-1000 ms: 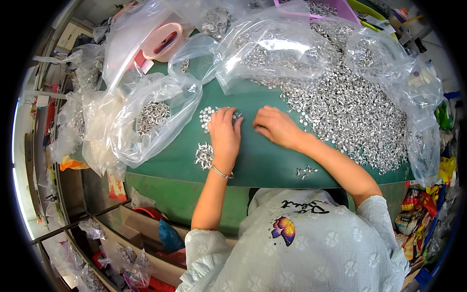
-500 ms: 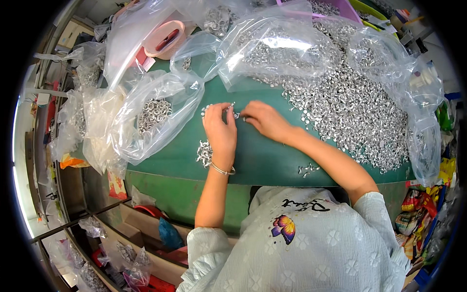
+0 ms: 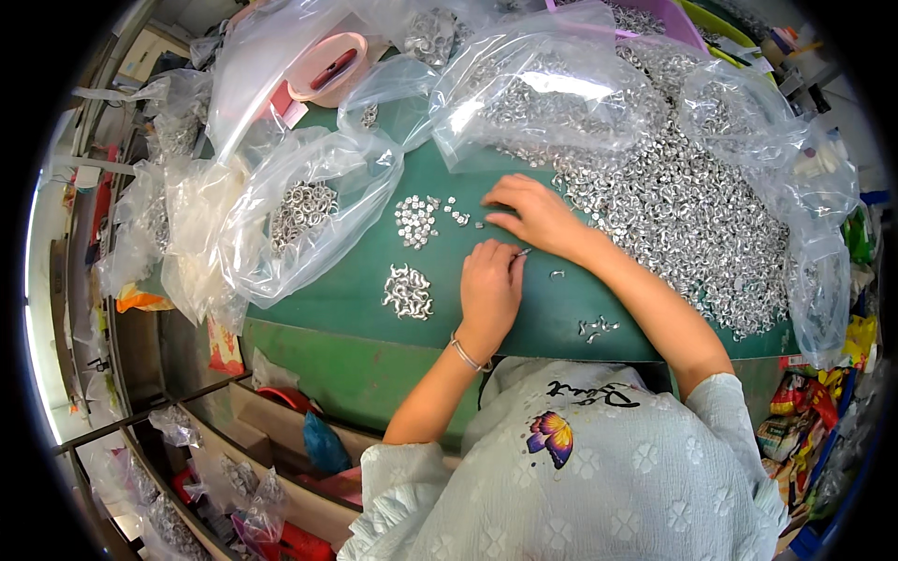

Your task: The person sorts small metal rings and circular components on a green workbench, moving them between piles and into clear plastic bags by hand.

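L hand (image 3: pixel 491 288) grip pinched on small metal pc (image 3: pixel 524 251); R hand (image 3: pixel 535 215) grip half-curled over bench (image 3: pixel 544 320), can't tell if holding.

The metal pieces (image 3: pixel 720 224) gleam silver against the dark green tabletop (image 3: pixel 552 323), with a pink basin (image 3: pixel 302 67) upper left and a pale, clover-patterned shirt (image 3: pixel 599 477) at bottom centre.

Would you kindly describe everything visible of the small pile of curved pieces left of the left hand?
The small pile is a loose heap of shiny silver, curved pieces, metallic in look, overlapping at odd angles. It lies on the green tabletop, apart from the left hand and, in the picture, below the cluster of rounder pieces.
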`<state>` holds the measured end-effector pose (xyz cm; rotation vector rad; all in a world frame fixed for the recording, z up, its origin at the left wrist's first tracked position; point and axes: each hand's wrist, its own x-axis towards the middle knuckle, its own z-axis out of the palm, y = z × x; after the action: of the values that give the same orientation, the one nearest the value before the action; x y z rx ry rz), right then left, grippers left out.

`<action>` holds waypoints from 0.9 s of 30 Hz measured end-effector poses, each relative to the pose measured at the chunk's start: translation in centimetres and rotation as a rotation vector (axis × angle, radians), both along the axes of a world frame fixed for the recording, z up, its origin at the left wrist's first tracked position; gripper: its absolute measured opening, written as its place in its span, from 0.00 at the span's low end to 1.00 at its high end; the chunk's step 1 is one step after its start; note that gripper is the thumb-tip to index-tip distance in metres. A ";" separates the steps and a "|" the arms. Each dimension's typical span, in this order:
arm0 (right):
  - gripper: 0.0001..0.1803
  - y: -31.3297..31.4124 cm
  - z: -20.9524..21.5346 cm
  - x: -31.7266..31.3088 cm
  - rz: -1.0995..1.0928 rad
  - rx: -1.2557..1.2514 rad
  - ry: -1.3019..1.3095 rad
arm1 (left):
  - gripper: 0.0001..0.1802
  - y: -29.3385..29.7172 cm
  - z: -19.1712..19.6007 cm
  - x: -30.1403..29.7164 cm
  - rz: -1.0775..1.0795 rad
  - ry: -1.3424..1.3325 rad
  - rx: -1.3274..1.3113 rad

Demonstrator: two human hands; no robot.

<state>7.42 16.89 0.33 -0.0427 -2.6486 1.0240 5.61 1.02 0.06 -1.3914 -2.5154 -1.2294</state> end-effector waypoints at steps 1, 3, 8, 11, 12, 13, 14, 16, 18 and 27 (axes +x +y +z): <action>0.12 -0.8 -0.5 -0.9 0.002 0.028 0.030 | 0.05 -0.7 -0.2 -0.1 0.021 -0.025 0.006; 0.10 -2.0 -1.3 -1.9 -0.018 0.047 0.079 | 0.04 -1.9 0.0 -0.4 0.072 -0.063 0.011; 0.06 -1.9 -0.8 -1.4 -0.044 0.004 0.054 | 0.05 -5.2 0.9 -1.5 0.235 -0.013 -0.018; 0.05 -1.8 -0.1 -0.4 -0.091 -0.034 0.060 | 0.05 -6.7 0.9 -2.0 0.327 0.081 -0.074; 0.05 -1.8 -0.1 -0.1 -0.127 -0.005 0.059 | 0.04 -7.0 0.8 -2.2 0.343 0.074 -0.084; 0.06 -1.8 -0.2 0.1 -0.160 0.027 0.057 | 0.04 -7.1 0.8 -2.3 0.361 0.067 -0.092; 0.07 -1.6 -0.5 -0.1 -0.184 -0.084 0.051 | 0.03 -6.9 0.9 -2.2 0.352 0.085 -0.076; 0.07 -1.9 -0.6 -0.4 -0.159 0.029 0.165 | 0.03 -6.1 0.6 -2.0 0.290 0.052 -0.059; 0.07 -2.2 -0.6 -0.7 -0.111 0.109 0.164 | 0.04 -5.1 0.4 -1.6 0.253 0.068 -0.067; 0.10 1.0 0.7 2.2 0.032 -0.017 -0.099 | 0.04 -4.4 0.1 -0.9 0.172 -0.013 -0.048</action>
<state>9.62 17.91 1.06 -0.0572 -2.7379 1.0816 4.74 -3.37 0.17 -1.1494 -2.6250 -1.1573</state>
